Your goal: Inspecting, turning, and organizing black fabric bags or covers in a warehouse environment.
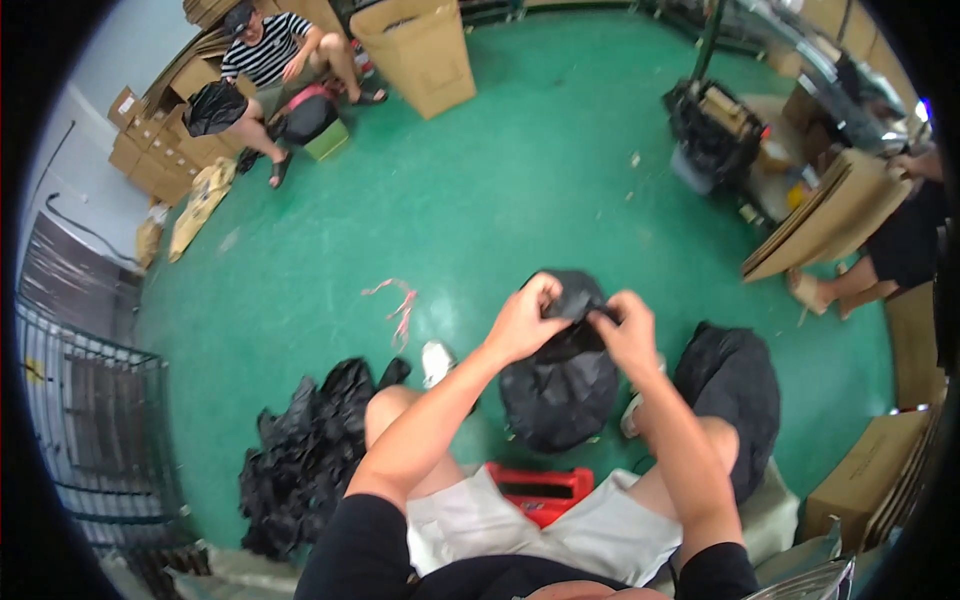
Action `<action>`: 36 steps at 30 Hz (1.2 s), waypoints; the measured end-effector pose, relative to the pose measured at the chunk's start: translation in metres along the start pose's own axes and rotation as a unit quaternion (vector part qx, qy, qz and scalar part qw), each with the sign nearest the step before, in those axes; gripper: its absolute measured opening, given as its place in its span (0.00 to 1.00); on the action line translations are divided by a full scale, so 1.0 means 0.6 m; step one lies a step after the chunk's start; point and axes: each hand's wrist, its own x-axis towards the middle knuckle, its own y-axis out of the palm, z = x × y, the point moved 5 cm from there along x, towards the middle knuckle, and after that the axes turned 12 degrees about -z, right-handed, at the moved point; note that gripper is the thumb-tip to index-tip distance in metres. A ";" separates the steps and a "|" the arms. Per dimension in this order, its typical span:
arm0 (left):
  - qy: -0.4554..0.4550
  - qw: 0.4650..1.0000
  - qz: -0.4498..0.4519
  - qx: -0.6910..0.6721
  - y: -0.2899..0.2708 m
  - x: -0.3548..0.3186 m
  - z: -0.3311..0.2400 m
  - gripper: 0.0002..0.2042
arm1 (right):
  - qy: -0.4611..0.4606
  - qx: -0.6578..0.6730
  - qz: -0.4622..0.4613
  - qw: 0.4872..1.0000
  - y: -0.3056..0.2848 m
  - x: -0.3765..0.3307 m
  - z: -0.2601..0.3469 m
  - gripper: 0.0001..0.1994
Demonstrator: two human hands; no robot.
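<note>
Knees and white shorts point(560, 525) of the seated person fill the lower centre of the frame, with a red stool point(540, 490) showing between the legs. Both forearms rise from the bottom edge toward the middle of the frame.

Left hand point(525, 320): fingers curled and pinching the gathered neck of a black plastic bag point(560, 390). Right hand point(628, 330): likewise closed in a pinch on the same bunched neck, the two hands close to each other across it. No spread fingers on either side.

Location of the bag: centre of the frame, just right of the midline, between the knees and above the green floor point(520, 180). Its filled body hangs below the hands; whether its base touches the floor cannot be told.

Step in hand, by judgement: closing the bag's mouth, the neck being twisted or knotted. The next move appears to call for keeping the neck tightly bunched while one hand works the loose end around and through, without letting the film slip or tear.

Orientation: long axis runs roughly up and down the frame, mouth toward the upper edge at the hands, rounded bottom toward the lower edge.

Adjacent: a heap of black bags point(310, 450) at lower left, another filled black bag point(735, 385) at right. A second seated person point(275, 60) is at upper left, well apart.
</note>
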 end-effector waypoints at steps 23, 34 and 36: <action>0.013 0.967 -0.162 0.198 -0.111 -0.003 -0.065 0.16 | -0.047 0.045 0.136 0.989 0.014 -0.009 0.038 0.14; 0.132 0.979 0.064 0.142 -0.048 -0.039 -0.070 0.22 | -0.130 -0.024 -0.118 0.984 -0.049 0.022 0.016 0.07; 0.158 0.978 0.047 0.128 -0.042 -0.040 -0.077 0.22 | -0.149 -0.010 -0.132 0.980 -0.056 0.020 0.021 0.08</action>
